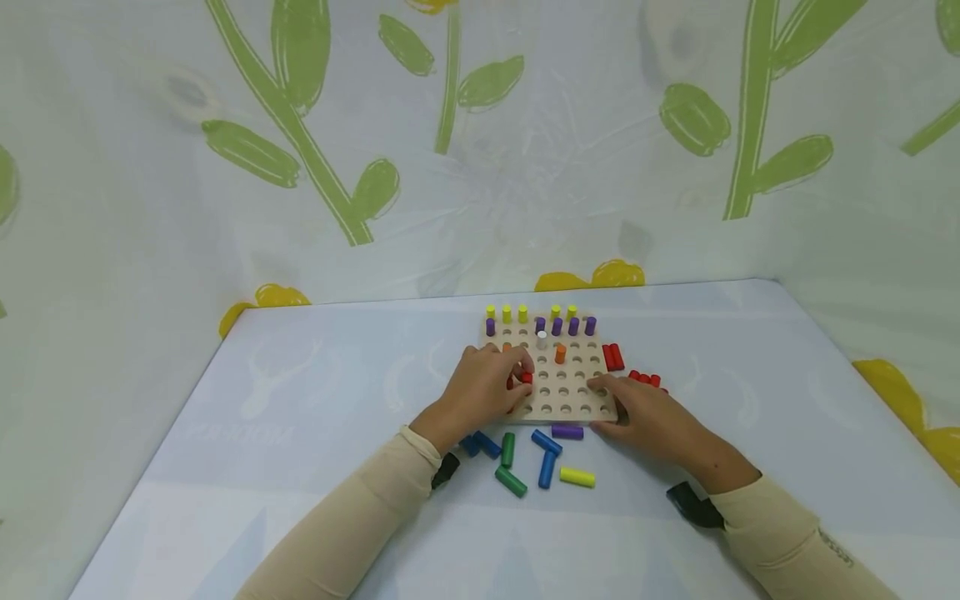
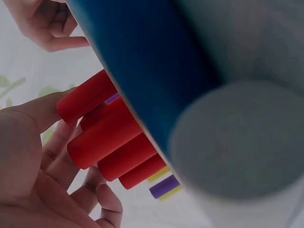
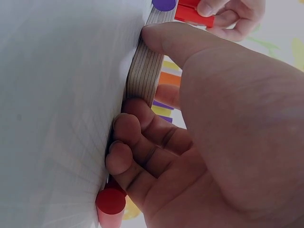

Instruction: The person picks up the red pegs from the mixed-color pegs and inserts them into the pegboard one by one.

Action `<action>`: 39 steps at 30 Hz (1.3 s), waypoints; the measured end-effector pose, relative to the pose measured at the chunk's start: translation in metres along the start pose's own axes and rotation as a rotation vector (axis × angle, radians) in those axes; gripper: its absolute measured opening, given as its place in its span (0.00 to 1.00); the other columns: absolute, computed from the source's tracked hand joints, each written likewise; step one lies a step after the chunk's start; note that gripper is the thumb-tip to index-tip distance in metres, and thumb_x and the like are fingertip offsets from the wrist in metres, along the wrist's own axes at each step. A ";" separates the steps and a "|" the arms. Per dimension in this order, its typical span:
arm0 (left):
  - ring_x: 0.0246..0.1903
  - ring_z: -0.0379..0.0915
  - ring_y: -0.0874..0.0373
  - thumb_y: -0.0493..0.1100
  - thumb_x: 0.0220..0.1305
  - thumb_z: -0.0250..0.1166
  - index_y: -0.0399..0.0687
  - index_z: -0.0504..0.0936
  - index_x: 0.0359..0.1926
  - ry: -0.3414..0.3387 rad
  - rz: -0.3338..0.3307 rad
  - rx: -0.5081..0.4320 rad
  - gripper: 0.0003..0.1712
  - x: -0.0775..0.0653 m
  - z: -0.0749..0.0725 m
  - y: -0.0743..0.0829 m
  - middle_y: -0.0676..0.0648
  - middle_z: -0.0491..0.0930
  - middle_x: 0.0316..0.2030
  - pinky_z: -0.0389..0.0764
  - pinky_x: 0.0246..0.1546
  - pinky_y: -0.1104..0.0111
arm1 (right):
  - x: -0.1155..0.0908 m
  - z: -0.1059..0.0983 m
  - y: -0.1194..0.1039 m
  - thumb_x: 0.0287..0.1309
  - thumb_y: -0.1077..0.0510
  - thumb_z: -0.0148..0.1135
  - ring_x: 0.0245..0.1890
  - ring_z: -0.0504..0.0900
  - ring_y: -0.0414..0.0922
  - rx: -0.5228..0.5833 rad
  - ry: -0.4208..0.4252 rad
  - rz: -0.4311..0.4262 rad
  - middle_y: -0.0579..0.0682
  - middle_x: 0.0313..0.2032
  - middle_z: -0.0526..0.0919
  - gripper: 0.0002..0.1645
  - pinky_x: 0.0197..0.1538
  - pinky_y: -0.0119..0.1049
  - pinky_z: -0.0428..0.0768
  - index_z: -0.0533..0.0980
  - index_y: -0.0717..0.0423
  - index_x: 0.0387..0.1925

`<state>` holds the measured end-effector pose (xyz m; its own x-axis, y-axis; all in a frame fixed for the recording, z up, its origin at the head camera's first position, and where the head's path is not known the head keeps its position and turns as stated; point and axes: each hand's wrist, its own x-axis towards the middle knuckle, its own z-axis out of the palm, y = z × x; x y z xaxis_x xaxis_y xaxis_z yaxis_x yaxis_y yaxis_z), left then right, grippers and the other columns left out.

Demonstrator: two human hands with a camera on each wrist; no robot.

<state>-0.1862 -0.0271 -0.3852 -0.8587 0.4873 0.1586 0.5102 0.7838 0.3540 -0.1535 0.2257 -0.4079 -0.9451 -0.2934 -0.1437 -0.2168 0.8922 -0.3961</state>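
My left hand (image 1: 480,387) is over the left side of a wooden peg board (image 1: 570,383), its thumb and fingertips pinching a red peg (image 1: 527,377). Several red pegs (image 2: 128,156) stand in the board beside that hand in the left wrist view. My right hand (image 1: 660,421) grips the near right corner of the board, thumb on the front edge (image 3: 147,61) and fingers along the right side. Yellow pegs (image 1: 522,313) and purple pegs (image 1: 557,326) stand in the far rows. Nearer stand a white peg (image 1: 542,340) and an orange peg (image 1: 560,354).
Loose on the table in front of the board lie blue pegs (image 1: 547,470), green pegs (image 1: 511,482), a purple peg (image 1: 567,432) and a yellow peg (image 1: 577,477). More red pegs (image 1: 612,357) lie to the board's right. A patterned curtain (image 1: 525,208) hangs behind the table.
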 end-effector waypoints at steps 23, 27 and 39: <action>0.35 0.75 0.60 0.52 0.68 0.65 0.56 0.84 0.50 -0.002 0.014 0.065 0.13 -0.006 -0.013 -0.002 0.57 0.85 0.33 0.76 0.45 0.62 | 0.002 -0.001 0.004 0.54 0.45 0.74 0.41 0.74 0.43 -0.006 0.015 0.000 0.48 0.45 0.81 0.41 0.53 0.46 0.83 0.71 0.52 0.66; 0.46 0.78 0.56 0.55 0.66 0.67 0.57 0.82 0.54 0.060 -0.017 0.057 0.19 -0.014 -0.024 -0.006 0.54 0.86 0.47 0.78 0.52 0.59 | 0.000 0.001 0.006 0.54 0.46 0.75 0.41 0.74 0.43 -0.010 0.016 0.001 0.49 0.45 0.81 0.41 0.52 0.46 0.84 0.71 0.53 0.66; 0.65 0.71 0.46 0.70 0.53 0.71 0.64 0.63 0.74 -0.173 -0.224 -0.065 0.51 -0.028 -0.025 -0.036 0.45 0.69 0.69 0.77 0.60 0.48 | -0.001 -0.002 0.000 0.53 0.44 0.74 0.37 0.73 0.42 0.002 -0.003 -0.024 0.45 0.36 0.78 0.41 0.42 0.36 0.80 0.71 0.51 0.66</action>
<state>-0.1815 -0.0787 -0.3792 -0.9259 0.3675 -0.0876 0.2997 0.8558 0.4217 -0.1533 0.2263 -0.4057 -0.9388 -0.3160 -0.1368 -0.2392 0.8843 -0.4010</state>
